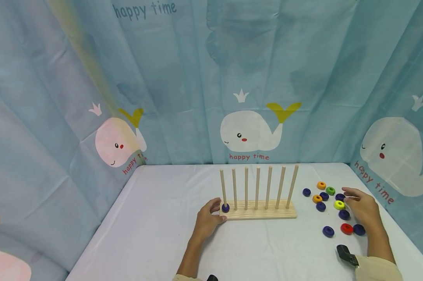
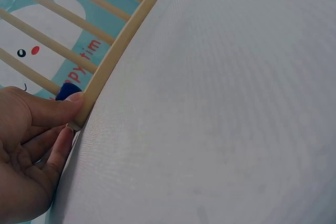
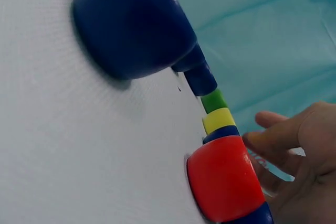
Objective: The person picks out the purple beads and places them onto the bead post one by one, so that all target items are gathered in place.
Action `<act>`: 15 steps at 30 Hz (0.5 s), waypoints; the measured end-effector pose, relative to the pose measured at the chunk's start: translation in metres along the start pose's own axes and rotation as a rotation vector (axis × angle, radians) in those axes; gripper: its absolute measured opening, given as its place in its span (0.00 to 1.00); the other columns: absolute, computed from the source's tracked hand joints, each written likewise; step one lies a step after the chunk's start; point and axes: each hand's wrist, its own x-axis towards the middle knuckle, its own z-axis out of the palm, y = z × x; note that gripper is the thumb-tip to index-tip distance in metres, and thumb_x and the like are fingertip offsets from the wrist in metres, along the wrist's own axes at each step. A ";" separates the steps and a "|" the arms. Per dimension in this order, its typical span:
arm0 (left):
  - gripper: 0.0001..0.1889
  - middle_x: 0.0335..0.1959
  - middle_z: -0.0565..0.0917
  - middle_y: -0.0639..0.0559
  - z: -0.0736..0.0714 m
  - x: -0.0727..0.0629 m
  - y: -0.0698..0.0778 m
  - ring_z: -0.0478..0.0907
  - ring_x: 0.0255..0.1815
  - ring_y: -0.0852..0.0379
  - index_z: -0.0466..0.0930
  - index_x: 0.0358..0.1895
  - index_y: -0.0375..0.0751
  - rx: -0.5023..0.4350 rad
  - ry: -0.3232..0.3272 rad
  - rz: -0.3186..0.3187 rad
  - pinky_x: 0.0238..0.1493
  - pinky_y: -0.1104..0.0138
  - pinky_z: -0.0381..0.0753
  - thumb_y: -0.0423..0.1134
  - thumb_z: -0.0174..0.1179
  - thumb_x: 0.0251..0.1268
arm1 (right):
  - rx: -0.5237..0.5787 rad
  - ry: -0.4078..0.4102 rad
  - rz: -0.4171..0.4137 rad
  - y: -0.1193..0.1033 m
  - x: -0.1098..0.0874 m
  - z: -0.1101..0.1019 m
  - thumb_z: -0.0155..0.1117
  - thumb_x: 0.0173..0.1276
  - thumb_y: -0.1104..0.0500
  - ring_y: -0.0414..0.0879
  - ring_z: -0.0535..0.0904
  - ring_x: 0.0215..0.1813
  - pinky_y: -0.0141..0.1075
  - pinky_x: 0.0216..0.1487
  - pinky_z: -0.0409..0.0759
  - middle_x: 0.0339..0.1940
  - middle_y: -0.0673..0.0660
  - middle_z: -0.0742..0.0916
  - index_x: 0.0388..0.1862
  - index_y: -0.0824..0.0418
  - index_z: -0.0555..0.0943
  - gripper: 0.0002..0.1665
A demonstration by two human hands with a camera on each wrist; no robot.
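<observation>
A wooden peg rack (image 1: pixel 258 214) stands on the table, its upright pegs in a row along the flat base. My left hand (image 1: pixel 207 220) grips the base's left end; the left wrist view shows the thumb on the front edge beside a dark blue ring (image 2: pixel 69 91). That blue ring (image 1: pixel 225 208) sits at the foot of the leftmost peg. To the right, my right hand (image 1: pixel 363 207) reaches over scattered rings, fingers loosely bent with nothing between them. Its fingertips are close to another blue ring (image 1: pixel 340 197) and a yellow ring (image 1: pixel 339 205).
More rings lie right of the rack: a red ring (image 1: pixel 346 228), a green ring (image 1: pixel 330 191), two orange ones (image 1: pixel 321 185) and several dark blue ones (image 1: pixel 328 231). A white cloth covers the table (image 1: pixel 155 234). A blue whale-print curtain (image 1: pixel 183 97) hangs behind and at the sides.
</observation>
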 end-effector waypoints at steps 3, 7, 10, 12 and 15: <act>0.37 0.71 0.79 0.37 0.000 0.000 0.000 0.78 0.70 0.38 0.73 0.74 0.33 -0.001 0.000 -0.003 0.63 0.60 0.86 0.27 0.74 0.59 | -0.002 -0.004 -0.011 0.002 0.000 -0.001 0.42 0.79 0.71 0.80 0.59 0.78 0.74 0.74 0.65 0.80 0.78 0.65 0.81 0.69 0.65 0.32; 0.37 0.70 0.79 0.37 0.000 0.001 0.000 0.79 0.69 0.38 0.73 0.73 0.33 -0.002 0.005 0.003 0.62 0.61 0.87 0.26 0.74 0.58 | -0.026 -0.035 -0.025 0.005 0.000 -0.002 0.40 0.78 0.72 0.81 0.56 0.79 0.77 0.73 0.62 0.80 0.80 0.63 0.81 0.67 0.65 0.33; 0.37 0.70 0.80 0.37 0.000 0.001 0.000 0.79 0.69 0.38 0.74 0.73 0.33 -0.001 0.010 0.000 0.61 0.62 0.87 0.26 0.74 0.58 | -0.046 -0.054 -0.032 0.006 0.001 -0.003 0.43 0.77 0.72 0.82 0.60 0.76 0.77 0.70 0.66 0.78 0.81 0.65 0.81 0.67 0.65 0.34; 0.36 0.70 0.80 0.37 0.000 0.002 0.000 0.79 0.69 0.38 0.74 0.73 0.33 0.005 0.013 -0.004 0.61 0.62 0.87 0.26 0.74 0.58 | -0.051 -0.063 -0.032 0.007 0.002 -0.003 0.47 0.76 0.72 0.82 0.62 0.75 0.77 0.69 0.68 0.77 0.81 0.67 0.81 0.68 0.65 0.35; 0.37 0.70 0.80 0.38 0.001 0.002 0.000 0.79 0.69 0.39 0.74 0.73 0.34 0.006 0.014 -0.007 0.62 0.62 0.87 0.26 0.74 0.58 | -0.053 -0.066 -0.027 0.008 0.004 -0.003 0.53 0.74 0.73 0.82 0.63 0.74 0.76 0.69 0.68 0.77 0.80 0.68 0.81 0.68 0.65 0.36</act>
